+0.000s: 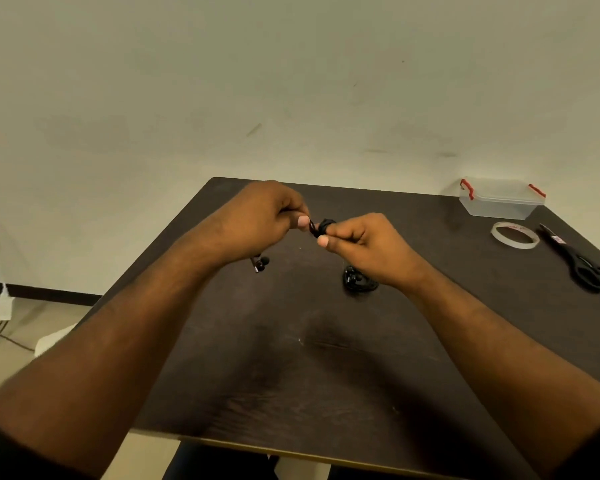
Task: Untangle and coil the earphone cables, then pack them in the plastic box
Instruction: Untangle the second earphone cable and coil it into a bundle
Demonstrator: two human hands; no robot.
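Earphone cable [321, 226], a small black coil, is pinched above the bench [291, 358] between the fingers of the left hand [267, 220] and right hand [364, 244]. Its long axis cannot be told. A second coil [357, 280] lies below; farther right, the plastic box [501, 199] stands.

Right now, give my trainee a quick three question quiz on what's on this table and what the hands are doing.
1. True or false: the plastic box has its lid on.
2. Which lies nearest the scissors? A) tape roll B) coiled earphones on the table C) the box
3. Fill in: both the left hand and right hand pinch a black ____.

Key: 1 true; 2 A; 3 cable, partly wound, with earbuds dangling under the left hand.
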